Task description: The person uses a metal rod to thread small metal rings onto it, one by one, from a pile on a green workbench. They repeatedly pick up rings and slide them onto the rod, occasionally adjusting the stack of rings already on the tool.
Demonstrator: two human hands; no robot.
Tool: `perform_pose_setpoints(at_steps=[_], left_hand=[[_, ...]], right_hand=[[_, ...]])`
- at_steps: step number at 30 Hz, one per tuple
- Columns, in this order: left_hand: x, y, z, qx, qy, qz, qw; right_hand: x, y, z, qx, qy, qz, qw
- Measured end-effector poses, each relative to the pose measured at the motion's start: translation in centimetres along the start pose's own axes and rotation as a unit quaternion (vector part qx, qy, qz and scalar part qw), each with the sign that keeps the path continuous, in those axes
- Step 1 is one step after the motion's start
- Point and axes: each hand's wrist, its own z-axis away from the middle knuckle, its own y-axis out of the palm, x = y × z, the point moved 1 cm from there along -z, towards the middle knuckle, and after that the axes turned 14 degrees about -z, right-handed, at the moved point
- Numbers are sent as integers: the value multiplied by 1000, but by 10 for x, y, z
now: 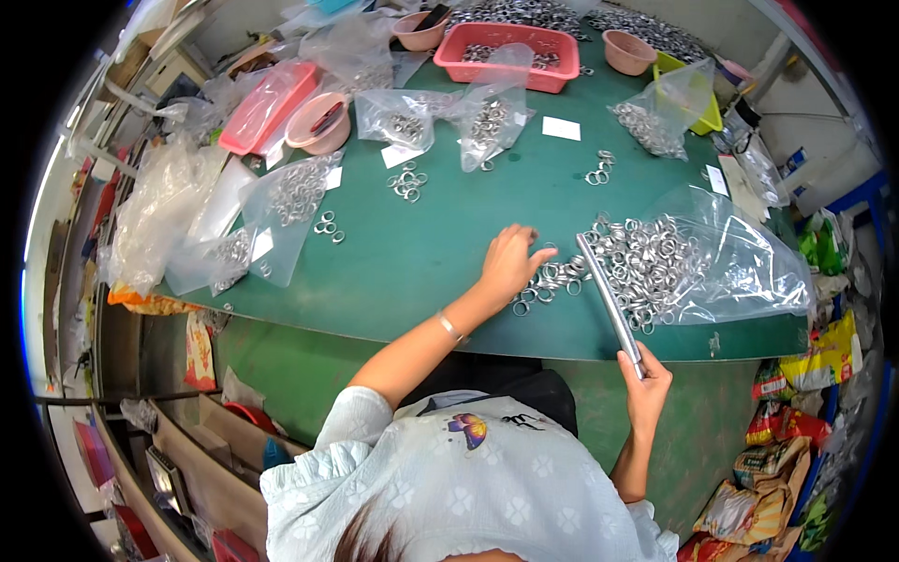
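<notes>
My left hand point(510, 262) lies with bent fingers on a scatter of small metal rings point(548, 279) on the green table point(412, 253). Whether its fingers pinch a ring is hidden. My right hand point(646, 384), just off the table's near edge, grips the lower end of a long thin metal rod point(607, 300). The rod slants up and left, and its far tip reaches the edge of a large heap of rings point(646, 258) that spills from an open clear plastic bag point(749, 267).
Clear bags of rings point(281, 201) lie along the left and back of the table, with small loose ring clusters point(407, 181) between them. A pink basket point(510, 54), pink bowls point(318, 122) and a yellow-green tray point(698, 94) stand at the back. Packets are piled on the floor at the right point(805, 375).
</notes>
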Motion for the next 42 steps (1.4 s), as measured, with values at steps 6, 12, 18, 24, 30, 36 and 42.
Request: perform_pose_setpoints(at_steps=[6,12,18,24,30,36,42], left_hand=[[-11,30,-24,133,0,-134,982],[2,0,-23,80,-149,396,902],[-21,-39,-1,131,-192,459,858],[-33,-45,10,97,-201,521,823],[-32,-57,11,123,-216,544,801],[-44,-64,24,130,-162,579,788],[-38,-68,33,249,-146,546,786]], right_hand=[[-5,-10,7,-34,9,5,999],[3,-9,6,-21,21,-43,999],[10,2,10,41,27,-57,997],[21,10,14,85,12,-11,996],[22,6,14,79,-17,18,997],[18,3,15,67,-44,24,996],[36,1,17,98,-52,22,994]])
